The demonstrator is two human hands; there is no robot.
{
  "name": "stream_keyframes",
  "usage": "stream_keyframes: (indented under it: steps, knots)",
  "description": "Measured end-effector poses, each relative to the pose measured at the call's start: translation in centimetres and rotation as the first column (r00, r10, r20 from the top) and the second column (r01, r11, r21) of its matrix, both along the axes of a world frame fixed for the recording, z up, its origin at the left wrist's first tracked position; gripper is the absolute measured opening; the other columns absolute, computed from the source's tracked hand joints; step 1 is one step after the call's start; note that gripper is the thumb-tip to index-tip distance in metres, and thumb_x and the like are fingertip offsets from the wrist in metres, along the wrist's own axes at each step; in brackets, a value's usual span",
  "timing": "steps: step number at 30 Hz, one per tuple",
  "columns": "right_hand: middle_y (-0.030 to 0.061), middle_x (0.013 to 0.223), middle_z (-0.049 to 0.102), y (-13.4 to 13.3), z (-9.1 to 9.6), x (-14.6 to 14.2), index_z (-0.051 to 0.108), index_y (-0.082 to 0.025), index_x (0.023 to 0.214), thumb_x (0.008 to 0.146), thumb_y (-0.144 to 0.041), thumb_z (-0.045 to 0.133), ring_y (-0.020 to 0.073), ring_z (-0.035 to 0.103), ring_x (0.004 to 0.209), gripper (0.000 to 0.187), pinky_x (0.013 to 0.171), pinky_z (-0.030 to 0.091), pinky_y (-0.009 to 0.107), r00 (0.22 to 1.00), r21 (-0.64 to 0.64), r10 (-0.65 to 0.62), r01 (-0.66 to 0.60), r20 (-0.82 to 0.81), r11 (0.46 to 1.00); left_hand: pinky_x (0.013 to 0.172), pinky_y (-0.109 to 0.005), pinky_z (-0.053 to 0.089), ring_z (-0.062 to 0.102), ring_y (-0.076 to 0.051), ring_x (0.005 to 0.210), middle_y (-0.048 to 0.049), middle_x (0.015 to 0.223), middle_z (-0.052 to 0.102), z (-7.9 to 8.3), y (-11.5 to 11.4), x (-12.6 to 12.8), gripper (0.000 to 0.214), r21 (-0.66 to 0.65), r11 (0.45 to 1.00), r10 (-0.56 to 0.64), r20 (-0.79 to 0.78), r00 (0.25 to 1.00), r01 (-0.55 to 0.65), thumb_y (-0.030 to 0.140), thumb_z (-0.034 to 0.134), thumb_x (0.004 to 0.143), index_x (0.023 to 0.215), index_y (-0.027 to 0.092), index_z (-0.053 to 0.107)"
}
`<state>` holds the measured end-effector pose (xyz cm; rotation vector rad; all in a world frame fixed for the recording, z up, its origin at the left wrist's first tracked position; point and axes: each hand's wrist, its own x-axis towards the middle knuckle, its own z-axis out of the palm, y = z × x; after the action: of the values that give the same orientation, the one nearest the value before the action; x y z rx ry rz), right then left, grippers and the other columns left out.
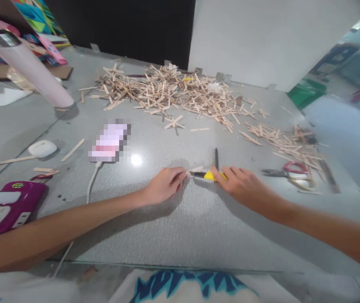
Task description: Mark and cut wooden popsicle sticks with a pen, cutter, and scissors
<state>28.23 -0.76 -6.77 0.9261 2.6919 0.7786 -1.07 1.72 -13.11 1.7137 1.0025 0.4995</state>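
My left hand [164,184] rests on the grey table [173,227] with its fingers pinched on a small wooden stick [194,169] at its tip. My right hand [246,185] grips a yellow utility knife [207,175], whose blade end points left and meets the stick. A black pen [217,158] lies just behind the knife. A large heap of wooden stick pieces [167,90] is spread across the far side of the table.
Red-handled scissors [289,171] and more stick pieces [287,143] lie to the right. A phone [110,141] with a white cable, a white round object [42,148], loose sticks, a magenta device [7,206] and a pale tube [30,67] sit to the left.
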Motion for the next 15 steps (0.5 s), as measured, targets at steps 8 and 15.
stream_keyframes:
  steps: [8,15]
  knots:
    - [0.003,0.068,0.069,2.3,-1.6,1.4,0.071,-0.015,0.116,0.121,-0.034,0.038,0.0127,0.033,0.046,0.038,0.057,0.009,0.035,0.999,-0.302,-0.036,0.028,-0.023,0.953,0.048,-0.024,0.038,0.051,-0.011,0.045,0.0014,0.064,0.062,0.6,0.6,-0.2,0.034,-0.054,0.997,-0.062,-0.073,0.995,0.058,0.033,0.043,0.112,0.083,0.022,0.057]
    - [0.0017,0.063,0.069,2.9,0.6,-0.5,0.069,-0.015,0.108,0.115,-0.022,0.049,0.0118,0.038,0.044,0.022,0.056,0.01,0.033,0.999,-0.403,-0.034,0.043,0.028,0.914,0.058,-0.026,0.04,0.055,-0.013,0.053,0.0002,0.061,0.062,0.6,0.9,-0.1,0.035,0.066,0.991,-0.106,-0.113,0.988,0.114,0.024,0.043,0.108,0.074,0.022,0.052]
